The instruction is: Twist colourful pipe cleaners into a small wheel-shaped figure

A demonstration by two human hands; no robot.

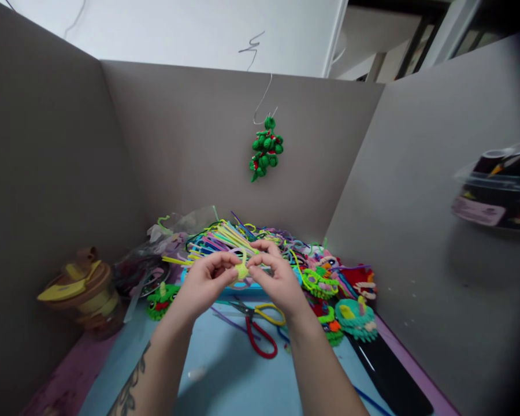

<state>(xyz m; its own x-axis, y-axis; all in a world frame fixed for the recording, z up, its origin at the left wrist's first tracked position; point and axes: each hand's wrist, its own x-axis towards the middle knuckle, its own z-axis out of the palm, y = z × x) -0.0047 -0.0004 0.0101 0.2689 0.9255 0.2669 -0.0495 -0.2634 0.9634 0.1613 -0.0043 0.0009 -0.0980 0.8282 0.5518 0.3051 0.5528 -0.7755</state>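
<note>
Between both hands, above the table, is a small pale-yellow coil of pipe cleaner (241, 270), with a short length standing up from it. My left hand (208, 282) pinches its left side between thumb and fingertips. My right hand (277, 279) grips the right side with closed thumb and forefinger. Below the hands lie scissors (256, 323) with one red and one yellow handle loop, blades partly apart. A purple pipe cleaner (234, 325) lies beside them. Behind the hands, a blue tray (255, 290) holds a heap of many-coloured pipe cleaners (225, 237).
Finished fuzzy figures stand around: a green one (159, 301) at left, a teal one (356, 319) at right. A brown pot-like container (84, 292) stands far left. A black flat object (390, 375) lies at right. Green ornaments (266, 149) hang on the grey back panel (190, 138).
</note>
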